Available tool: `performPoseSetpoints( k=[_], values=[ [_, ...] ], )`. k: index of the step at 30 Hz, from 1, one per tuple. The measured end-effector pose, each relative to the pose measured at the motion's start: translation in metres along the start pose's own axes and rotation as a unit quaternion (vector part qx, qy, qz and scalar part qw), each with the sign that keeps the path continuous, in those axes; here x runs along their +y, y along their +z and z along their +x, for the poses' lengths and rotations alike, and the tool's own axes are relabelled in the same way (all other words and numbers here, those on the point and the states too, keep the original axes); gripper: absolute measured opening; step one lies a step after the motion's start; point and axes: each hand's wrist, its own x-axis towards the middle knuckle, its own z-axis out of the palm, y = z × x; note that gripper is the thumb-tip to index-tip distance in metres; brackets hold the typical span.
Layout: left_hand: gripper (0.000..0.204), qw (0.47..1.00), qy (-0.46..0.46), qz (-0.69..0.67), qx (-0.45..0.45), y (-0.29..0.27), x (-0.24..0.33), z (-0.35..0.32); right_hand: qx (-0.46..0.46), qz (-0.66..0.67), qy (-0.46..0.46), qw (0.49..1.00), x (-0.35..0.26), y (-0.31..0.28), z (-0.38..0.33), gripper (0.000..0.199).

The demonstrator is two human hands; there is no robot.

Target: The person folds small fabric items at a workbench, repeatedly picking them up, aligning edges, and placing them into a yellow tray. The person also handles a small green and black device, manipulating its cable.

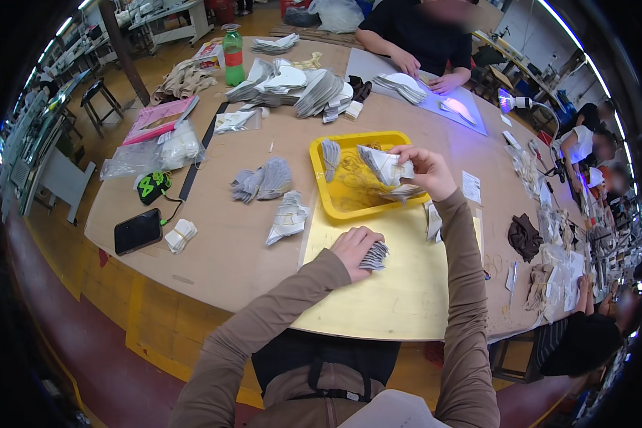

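Tan tabletop, right fingers pinching pale bundle, long axis slanting down rightward, left fingers curled over grey stack

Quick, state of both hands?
Left hand: closed around a grey stack on the yellow sheet.
Right hand: pinching a pale bundle over the yellow tray.

The bundle in the right hand is white with grey edges; the stack under the left hand shows thin grey and whitish stripes. Both sleeves are plain brown. The tray is bright yellow, the rubber bands a duller yellow-brown, the sheet pale yellow — and the table tan. The bottle is green with a red label, the booklet mostly pink, the phone black. Vivid green marks a black pouch — and the lamp glows violet-blue.
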Motion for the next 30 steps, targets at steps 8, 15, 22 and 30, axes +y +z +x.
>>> performPoseSetpoints(
  k=[8, 15, 22, 30],
  values=[
    [0.057, 1.0, 0.002, 0.0, 0.0, 0.0, 0.0, -0.001, 0.071, 0.227, -0.033, 0.971, -0.006, -0.002, -0.002, 0.049],
    [0.057, 1.0, -0.002, -0.007, -0.005, -0.001, 0.001, -0.002, 0.068, 0.33, -0.066, 0.939, -0.022, 0.002, 0.005, 0.046],
    [0.06, 1.0, 0.011, 0.006, 0.021, 0.005, -0.001, -0.001, -0.076, -0.112, 0.054, 0.989, 0.027, 0.033, 0.03, 0.046],
    [0.061, 1.0, 0.006, 0.01, 0.01, 0.003, -0.002, -0.006, -0.013, -0.221, 0.082, 0.972, 0.009, 0.066, 0.074, 0.023]
  ],
)
